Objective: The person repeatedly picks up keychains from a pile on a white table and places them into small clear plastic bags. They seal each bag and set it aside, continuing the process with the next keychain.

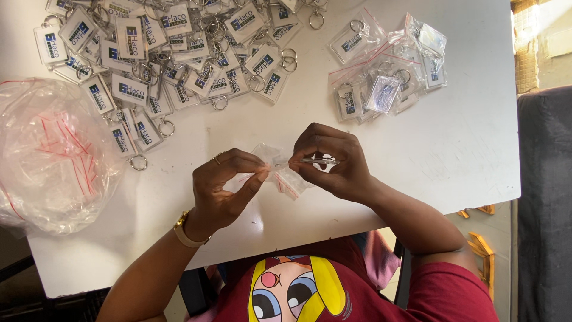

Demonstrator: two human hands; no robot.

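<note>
A person sits at a white table (465, 149) and works with two bare hands. The left hand (223, 188) pinches the edge of a small clear plastic bag with a red strip (286, 179) between thumb and first finger, with the other fingers curled loosely. The right hand (333, 161) is closed around a flat clear plastic keychain tag (319, 161), and only its thin edge shows between the fingers. The tag sits right at the mouth of the little bag, which hangs between the two hands just above the table.

At the top of the table lies a big heap of loose clear keychain tags with metal rings (179, 53). To the right of it is a smaller pile of tags already in little bags (387, 65). On the left lies a large crumpled clear bag full of empty little bags (53, 155).

The little bag is thin and slippery, so it could slide out of the left pinch. The mouth could fold shut, and then the tag would catch on the rim. The tag could also drop onto the table if the right fingers let go too soon.
</note>
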